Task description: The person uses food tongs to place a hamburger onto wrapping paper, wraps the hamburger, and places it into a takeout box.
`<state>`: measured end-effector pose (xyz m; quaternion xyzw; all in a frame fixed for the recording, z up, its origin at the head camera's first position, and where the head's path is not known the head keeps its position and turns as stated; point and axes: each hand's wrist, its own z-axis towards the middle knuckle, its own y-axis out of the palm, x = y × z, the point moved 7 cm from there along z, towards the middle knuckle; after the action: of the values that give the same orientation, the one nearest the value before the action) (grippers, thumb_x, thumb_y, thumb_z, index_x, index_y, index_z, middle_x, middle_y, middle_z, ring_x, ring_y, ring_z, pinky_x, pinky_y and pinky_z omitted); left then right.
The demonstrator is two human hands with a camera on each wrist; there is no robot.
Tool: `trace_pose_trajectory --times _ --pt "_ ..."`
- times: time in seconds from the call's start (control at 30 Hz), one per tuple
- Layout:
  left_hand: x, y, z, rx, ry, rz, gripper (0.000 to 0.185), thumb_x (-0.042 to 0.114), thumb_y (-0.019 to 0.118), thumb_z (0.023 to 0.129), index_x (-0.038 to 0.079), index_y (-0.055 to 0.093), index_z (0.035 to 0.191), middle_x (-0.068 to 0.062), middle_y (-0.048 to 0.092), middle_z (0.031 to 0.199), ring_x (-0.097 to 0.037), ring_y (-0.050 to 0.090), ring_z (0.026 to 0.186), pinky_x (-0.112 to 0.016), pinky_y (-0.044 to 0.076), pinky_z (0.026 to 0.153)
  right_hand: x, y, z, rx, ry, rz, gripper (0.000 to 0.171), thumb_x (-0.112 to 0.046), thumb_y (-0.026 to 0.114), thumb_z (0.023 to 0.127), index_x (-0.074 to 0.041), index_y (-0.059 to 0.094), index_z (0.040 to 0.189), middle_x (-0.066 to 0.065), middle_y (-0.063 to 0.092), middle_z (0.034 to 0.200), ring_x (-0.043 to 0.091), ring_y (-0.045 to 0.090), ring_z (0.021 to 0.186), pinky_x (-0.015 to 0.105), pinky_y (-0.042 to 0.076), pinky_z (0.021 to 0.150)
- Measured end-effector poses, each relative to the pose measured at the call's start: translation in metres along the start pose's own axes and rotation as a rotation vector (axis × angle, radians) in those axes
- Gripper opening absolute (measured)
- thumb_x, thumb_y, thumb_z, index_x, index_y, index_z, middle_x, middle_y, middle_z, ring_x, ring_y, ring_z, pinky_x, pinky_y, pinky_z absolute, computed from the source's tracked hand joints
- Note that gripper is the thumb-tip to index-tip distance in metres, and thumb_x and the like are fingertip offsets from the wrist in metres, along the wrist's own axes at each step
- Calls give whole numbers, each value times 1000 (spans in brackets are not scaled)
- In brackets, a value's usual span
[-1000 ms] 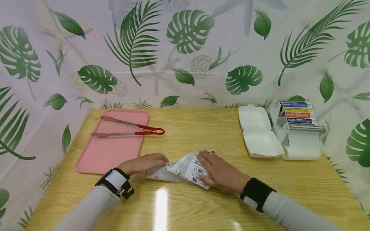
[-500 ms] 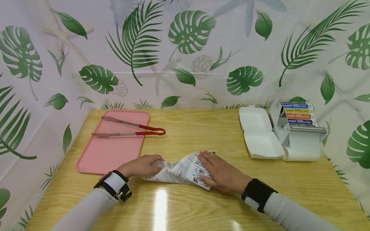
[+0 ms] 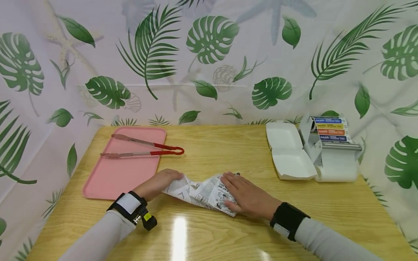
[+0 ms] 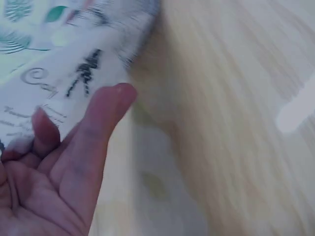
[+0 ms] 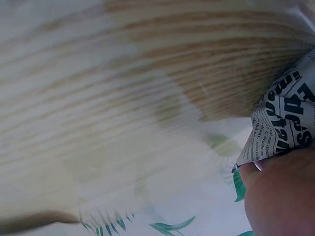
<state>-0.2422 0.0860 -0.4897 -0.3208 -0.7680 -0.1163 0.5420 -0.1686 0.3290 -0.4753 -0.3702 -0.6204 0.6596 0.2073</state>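
Observation:
A crumpled, folded sheet of newsprint-patterned wrapping paper [image 3: 202,192] lies across the table between the two hands, with whatever is inside it hidden. At its left end, my left hand [image 3: 160,185] holds the paper, which is bent up there. The left wrist view shows that thumb [image 4: 113,101] stretched out and other fingers curled by the printed sheet [image 4: 54,91]. My right hand [image 3: 249,197] rests on the paper's right end, fingers lying along it. Bold print on the paper [image 5: 290,113] shows beside the right hand [image 5: 283,191] in the right wrist view.
A pink tray [image 3: 121,181] lies at left, with red-handled tongs [image 3: 143,153] spread across it and past its edge. To the back right are an open white takeaway box [image 3: 290,163] and a roll dispenser [image 3: 333,145]. A leaf-print curtain [image 3: 209,83] backs the wooden table [image 3: 212,239].
My left hand has shifted its hold on the paper's left end and turned, and that end now sits higher. The right hand stays on the right end.

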Motion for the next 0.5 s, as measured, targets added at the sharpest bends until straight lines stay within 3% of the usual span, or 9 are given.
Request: trace_pose_trajectory --times 0.1,0.17,0.23,0.37,0.5 --pt "9 8 -1 -157 19 -217 40 29 42 108 -4 62 117 -13 66 106 -21 67 91 -42 58 83 0 1 0 -24 6 -22 72 -45 44 108 3 25 158 22 26 163 34 22 152 51 22 120" --pt "14 13 -1 -255 32 -333 43 31 34 111 -2 61 112 -10 67 98 -20 69 83 -41 60 77 0 2 0 -40 13 -34 73 -46 43 108 2 24 159 21 24 164 33 20 152 51 21 121" --pt "15 16 -2 -281 41 -393 43 32 31 112 3 62 108 -5 66 96 -15 67 82 -35 59 75 -1 2 0 -48 17 -42 73 -47 42 108 2 23 159 21 23 164 33 19 153 50 21 121" --pt "6 32 -4 -296 80 -398 34 23 40 110 0 64 115 -6 68 102 -16 68 90 -35 58 81 -2 2 -1 -56 26 -50 73 -48 40 108 2 24 159 20 24 164 33 19 153 50 21 121" --pt "6 59 -7 -321 151 -340 34 6 51 106 -12 52 134 -21 66 120 -25 67 102 -46 55 92 -3 0 -2 -56 37 -61 73 -47 41 108 2 24 159 20 24 164 32 19 153 49 21 121"
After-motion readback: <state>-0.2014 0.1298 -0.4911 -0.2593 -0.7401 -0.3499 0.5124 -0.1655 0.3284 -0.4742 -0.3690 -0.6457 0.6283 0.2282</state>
